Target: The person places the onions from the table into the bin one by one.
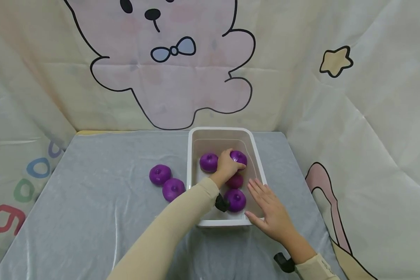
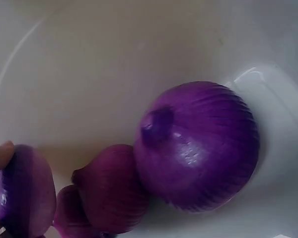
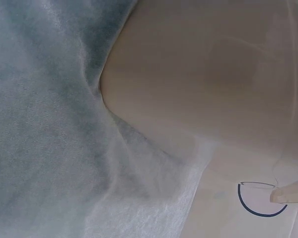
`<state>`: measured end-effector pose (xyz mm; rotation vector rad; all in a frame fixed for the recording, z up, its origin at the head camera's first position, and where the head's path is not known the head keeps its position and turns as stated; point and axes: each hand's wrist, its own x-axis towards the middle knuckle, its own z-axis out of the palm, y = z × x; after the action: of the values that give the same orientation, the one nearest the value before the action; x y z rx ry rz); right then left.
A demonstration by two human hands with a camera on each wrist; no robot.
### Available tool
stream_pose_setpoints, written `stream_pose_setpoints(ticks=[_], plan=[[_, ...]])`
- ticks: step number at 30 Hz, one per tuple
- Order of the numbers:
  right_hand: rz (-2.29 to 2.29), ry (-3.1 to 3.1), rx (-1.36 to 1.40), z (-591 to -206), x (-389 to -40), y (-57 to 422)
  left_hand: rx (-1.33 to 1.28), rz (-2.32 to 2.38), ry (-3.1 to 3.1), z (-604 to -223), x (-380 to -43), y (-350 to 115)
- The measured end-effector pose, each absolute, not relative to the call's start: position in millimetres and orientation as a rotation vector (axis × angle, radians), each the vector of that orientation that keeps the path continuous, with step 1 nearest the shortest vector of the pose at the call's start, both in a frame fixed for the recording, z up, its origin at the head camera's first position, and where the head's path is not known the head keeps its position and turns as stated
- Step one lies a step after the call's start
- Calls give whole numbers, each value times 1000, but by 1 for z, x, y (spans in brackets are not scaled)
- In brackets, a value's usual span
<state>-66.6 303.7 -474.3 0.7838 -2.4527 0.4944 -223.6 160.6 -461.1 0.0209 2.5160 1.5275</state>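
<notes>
My left hand point(image 1: 227, 167) reaches into a white plastic bin point(image 1: 192, 134) and grips a purple onion point(image 1: 239, 156) near its far right part. In the left wrist view that onion point(image 2: 27, 193) is at the left edge, with fingertips on it. Inside the bin are also an onion point(image 1: 207, 162) to the left of the hand, a darker reddish onion point(image 1: 235, 181) and a large onion point(image 1: 235, 200) toward the near end. My right hand point(image 1: 271, 212) lies at the bin's right rim, fingers straight and holding nothing; a fingertip point(image 3: 290, 193) shows in the right wrist view.
Left of the bin, two more purple onions point(image 1: 160, 174) rest close together on the grey tablecloth point(image 1: 91, 202). Printed curtains point(image 1: 283, 77) hang behind the table and along both sides. Each wrist carries a small black camera point(image 1: 222, 203).
</notes>
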Motion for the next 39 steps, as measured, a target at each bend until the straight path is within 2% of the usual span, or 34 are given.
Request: stream_pose_setpoints(ticks=[11,23,32,39], plan=[[493,-2457,785,-474,-66,302,44,1448,2541,-477,-224,162],[490,-2449,791,-475,-68,301,22,1445,2484,-471,-226,153],[523,-2441,790,-477,-69,301,47,1774,2256,-430,-234,134],[520,-2473,782,-476,-67,304,141,2179,1956,-401,-228,84]])
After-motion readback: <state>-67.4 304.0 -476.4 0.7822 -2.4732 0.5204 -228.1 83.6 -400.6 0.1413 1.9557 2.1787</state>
